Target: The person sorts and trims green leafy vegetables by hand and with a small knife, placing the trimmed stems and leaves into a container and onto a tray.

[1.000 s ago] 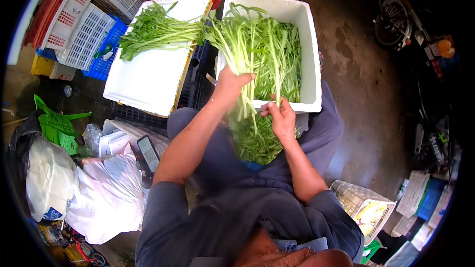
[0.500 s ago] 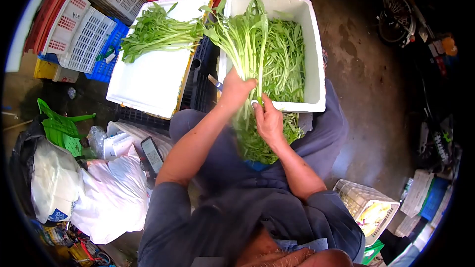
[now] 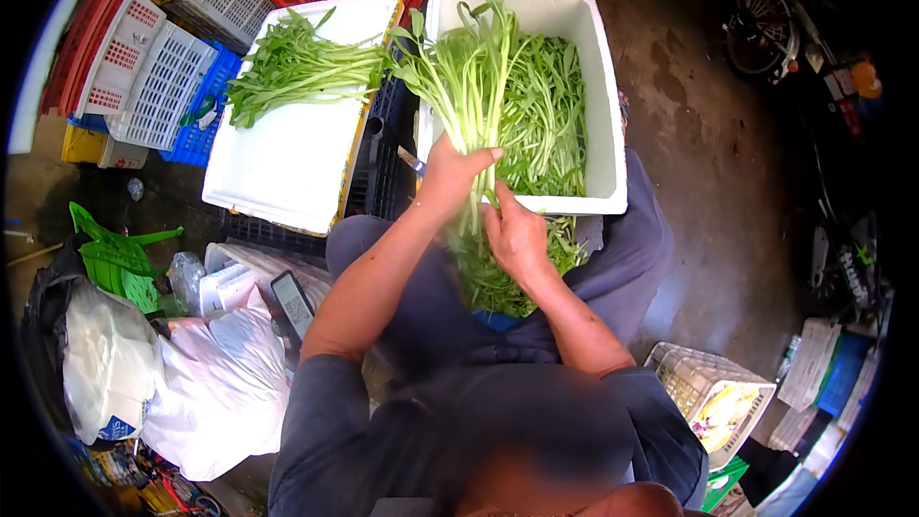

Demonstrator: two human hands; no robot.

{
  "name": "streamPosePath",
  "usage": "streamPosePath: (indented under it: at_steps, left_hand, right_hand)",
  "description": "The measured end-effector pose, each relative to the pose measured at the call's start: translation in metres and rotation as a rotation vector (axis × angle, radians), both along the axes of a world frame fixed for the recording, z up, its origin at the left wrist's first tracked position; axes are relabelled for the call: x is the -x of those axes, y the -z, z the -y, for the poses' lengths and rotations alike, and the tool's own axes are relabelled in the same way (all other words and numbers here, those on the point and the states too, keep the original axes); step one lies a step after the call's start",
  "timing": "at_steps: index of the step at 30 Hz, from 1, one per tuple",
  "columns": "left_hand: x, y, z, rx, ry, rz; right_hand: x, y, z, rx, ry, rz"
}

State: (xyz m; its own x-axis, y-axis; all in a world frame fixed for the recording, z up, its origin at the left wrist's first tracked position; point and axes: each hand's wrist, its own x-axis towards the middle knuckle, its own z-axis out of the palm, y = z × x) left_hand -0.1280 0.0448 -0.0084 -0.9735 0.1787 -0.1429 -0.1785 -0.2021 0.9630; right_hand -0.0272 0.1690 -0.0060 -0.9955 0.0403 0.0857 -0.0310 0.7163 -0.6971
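My left hand (image 3: pixel 450 172) is closed round the pale stems of a bunch of water spinach (image 3: pixel 474 86), its leaves fanning out over the white foam box (image 3: pixel 607 134). Just below, my right hand (image 3: pixel 519 237) has its thumb and fingers pinched at the lower stems of that bunch. More leafy greens (image 3: pixel 555 105) fill the box, and loose trimmings (image 3: pixel 498 278) lie between my legs under the hands. A knife (image 3: pixel 412 161) juts out left of my left hand; whether the hand holds it is hidden.
Left of the box, a white foam lid (image 3: pixel 278 158) carries another pile of greens (image 3: pixel 306 67). Stacked plastic crates (image 3: pixel 168 72) stand at far left. A phone (image 3: pixel 292 302) and white bags (image 3: pixel 220 383) lie at lower left; a basket (image 3: pixel 708 402) is at lower right.
My right hand has shifted slightly, its fingers staying near the lower stems. The bunch in my left hand tilts a little to the left. My head has come further into view below.
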Motion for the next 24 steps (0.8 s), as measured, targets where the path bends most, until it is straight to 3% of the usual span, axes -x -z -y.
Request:
streamPosePath:
  at_steps: [1, 4, 7, 8, 11, 15, 18, 23, 24]
  left_hand:
    - [0.000, 0.001, 0.001, 0.010, 0.012, 0.029]
    - [0.003, 0.006, 0.007, 0.017, 0.041, 0.092]
    - [0.002, 0.005, 0.007, -0.014, 0.080, 0.115]
    - [-0.001, 0.000, 0.005, -0.016, 0.106, 0.125]
    - [-0.004, -0.007, -0.001, -0.002, 0.125, 0.144]
    - [-0.002, -0.014, 0.002, -0.105, 0.094, 0.201]
    - [0.006, 0.002, 0.008, -0.166, 0.047, 0.235]
    - [0.014, -0.007, 0.018, -0.239, -0.037, 0.288]
    - [0.016, -0.009, 0.020, -0.254, -0.040, 0.298]
  right_hand:
    - [-0.001, -0.001, 0.001, -0.010, -0.020, 0.008]
    - [-0.002, 0.005, -0.006, 0.359, -0.084, 0.171]
    - [0.018, 0.000, -0.018, 0.943, 0.186, 0.265]
    - [0.032, 0.024, -0.025, 1.000, 0.247, 0.261]
    - [0.060, 0.023, -0.023, 1.270, 0.267, 0.282]
    - [0.064, 0.028, -0.012, 1.443, 0.376, 0.128]
    - [0.042, 0.023, -0.008, 1.417, 0.332, 0.052]
    - [-0.002, 0.029, -0.020, 0.990, 0.026, 0.076]
    - [-0.014, 0.025, -0.027, 0.854, -0.008, 0.178]
